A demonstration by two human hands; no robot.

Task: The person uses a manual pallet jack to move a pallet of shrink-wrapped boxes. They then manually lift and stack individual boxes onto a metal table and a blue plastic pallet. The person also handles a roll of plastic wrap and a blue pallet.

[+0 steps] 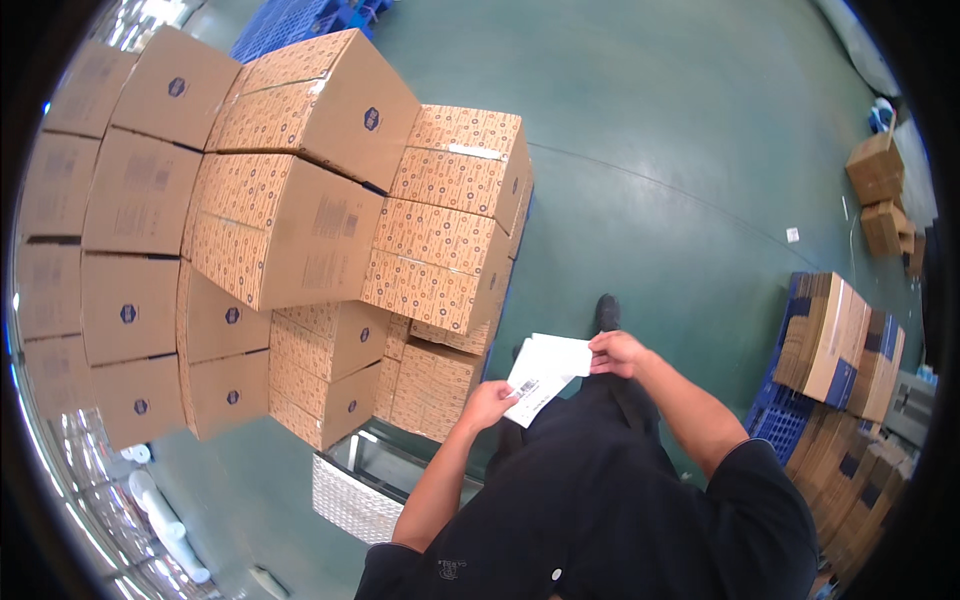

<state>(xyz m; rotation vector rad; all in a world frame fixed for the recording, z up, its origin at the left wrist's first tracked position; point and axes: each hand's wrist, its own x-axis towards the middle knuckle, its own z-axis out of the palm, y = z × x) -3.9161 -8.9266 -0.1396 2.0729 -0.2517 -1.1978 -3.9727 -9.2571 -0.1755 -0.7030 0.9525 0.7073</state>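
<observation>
In front of my body I hold thin white label sheets in both hands. My left hand [490, 403] is closed on the lower-left edge of a white label sheet [541, 396] printed with a barcode. My right hand [618, 354] pinches the right end of another white label sheet [560, 354], which overlaps the first. Whether the overlapping sheets are joined, I cannot tell. Just left of them stand stacked cardboard cartons [430, 385], taped shut and covered in a small brown print.
A high stack of cartons [325, 235] fills the left side. Below it stands a metal step [350, 500]. At the right, flattened cardboard [825, 335] lies on a blue pallet [780, 415]. Another blue pallet [290, 30] is at the far left. My dark shoe [607, 312] rests on the green floor [640, 220].
</observation>
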